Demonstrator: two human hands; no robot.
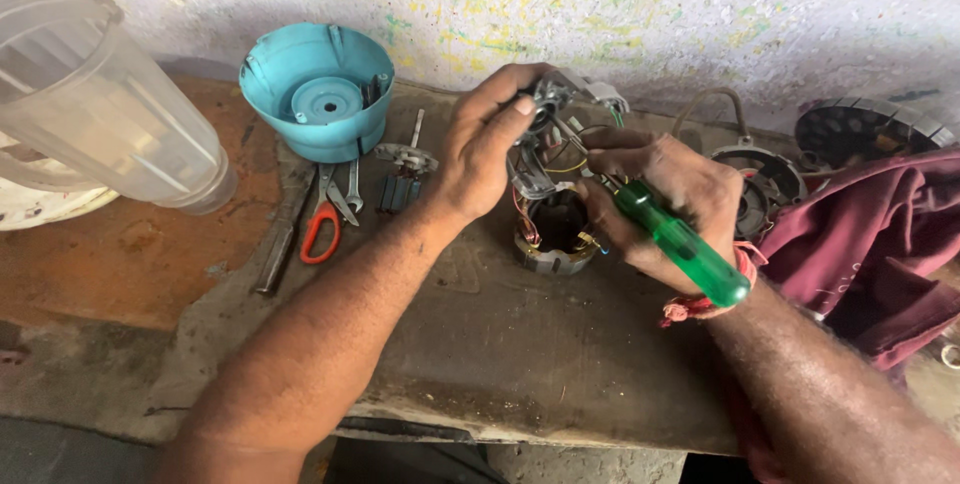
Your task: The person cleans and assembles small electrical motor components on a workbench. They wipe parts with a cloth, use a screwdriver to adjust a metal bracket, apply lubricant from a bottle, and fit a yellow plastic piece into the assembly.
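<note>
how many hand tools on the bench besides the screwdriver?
3 that I can make out: red-handled pliers, a spanner beside them, and a dark bar tool left of the pliers. More may be hidden under the hands or cloth.

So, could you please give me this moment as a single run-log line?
left hand: grips motor bracket | right hand: holds green screwdriver at motor stator | nearby: blue housing, pliers
</note>
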